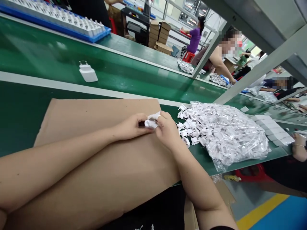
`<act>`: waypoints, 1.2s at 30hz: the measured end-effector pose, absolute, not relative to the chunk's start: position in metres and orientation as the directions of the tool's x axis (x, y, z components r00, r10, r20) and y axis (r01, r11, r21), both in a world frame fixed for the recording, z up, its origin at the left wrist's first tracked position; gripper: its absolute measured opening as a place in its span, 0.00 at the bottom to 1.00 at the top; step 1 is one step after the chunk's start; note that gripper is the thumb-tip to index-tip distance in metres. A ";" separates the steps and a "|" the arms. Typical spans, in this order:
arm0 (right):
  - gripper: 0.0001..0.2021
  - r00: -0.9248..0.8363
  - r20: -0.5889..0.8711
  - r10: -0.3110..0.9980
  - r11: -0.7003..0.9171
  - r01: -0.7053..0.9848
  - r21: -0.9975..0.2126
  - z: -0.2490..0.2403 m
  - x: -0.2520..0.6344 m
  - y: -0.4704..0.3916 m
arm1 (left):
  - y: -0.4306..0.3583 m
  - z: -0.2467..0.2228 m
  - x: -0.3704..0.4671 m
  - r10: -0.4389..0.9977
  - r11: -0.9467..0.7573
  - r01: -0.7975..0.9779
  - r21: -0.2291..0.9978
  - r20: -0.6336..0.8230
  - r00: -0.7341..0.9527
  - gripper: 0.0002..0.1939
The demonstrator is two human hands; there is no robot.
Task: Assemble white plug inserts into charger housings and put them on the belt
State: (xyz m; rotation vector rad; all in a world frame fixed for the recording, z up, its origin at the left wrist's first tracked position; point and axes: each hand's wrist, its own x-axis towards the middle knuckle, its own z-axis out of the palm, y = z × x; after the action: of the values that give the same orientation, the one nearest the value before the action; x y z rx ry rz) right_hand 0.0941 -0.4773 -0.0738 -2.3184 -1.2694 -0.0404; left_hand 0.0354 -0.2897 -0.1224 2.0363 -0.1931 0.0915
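Above the cardboard sheet (100, 111), my two hands meet at small white plastic charger housing parts (151, 124). My left hand (131, 127) pinches the left end, thumb and fingers closed round it. From the other side my right hand (167, 130) grips the white plastic, fingertips pressed on it. Whether it is one piece or two fitted together is partly hidden by the fingers. Just right of my right hand lie loose white plug caps (189, 127), spilling from a clear plastic bag (236, 134) full of similar white parts.
A white plug charger (88, 72) lies on the green conveyor belt (124, 75) ahead. A blue tray (100, 35) of white chargers stands at the far left. White blocks (273, 129) sit beyond the bag. Metal posts (230, 92) rise at right; several people work nearby.
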 end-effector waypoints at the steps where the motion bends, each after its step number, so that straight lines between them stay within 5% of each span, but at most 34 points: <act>1: 0.22 0.569 0.237 0.788 -0.459 0.798 -0.390 -0.071 0.093 -0.476 | -0.289 -0.123 0.036 -0.097 -0.444 -0.177 0.878 0.149 0.984 0.19; 14: 0.22 0.586 0.337 0.737 -0.438 0.793 -0.423 -0.075 0.095 -0.481 | -0.290 -0.121 0.036 -0.096 -0.420 -0.149 0.895 0.119 0.988 0.21; 25: 0.25 0.574 0.215 0.790 -0.511 0.810 -0.288 -0.064 0.094 -0.471 | -0.288 -0.123 0.038 -0.109 -0.444 -0.156 0.882 0.119 0.987 0.19; 36: 0.20 0.700 0.152 0.698 -0.632 0.702 -0.329 -0.058 0.090 -0.465 | -0.293 -0.124 0.036 -0.089 -0.410 -0.150 0.900 0.124 0.988 0.20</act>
State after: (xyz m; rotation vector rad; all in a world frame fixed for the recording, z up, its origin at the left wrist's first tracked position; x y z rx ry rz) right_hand 0.0905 -0.4650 -0.0575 -2.5473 -1.0919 -0.0141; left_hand 0.0360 -0.2927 -0.1235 1.9962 -0.1695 0.0670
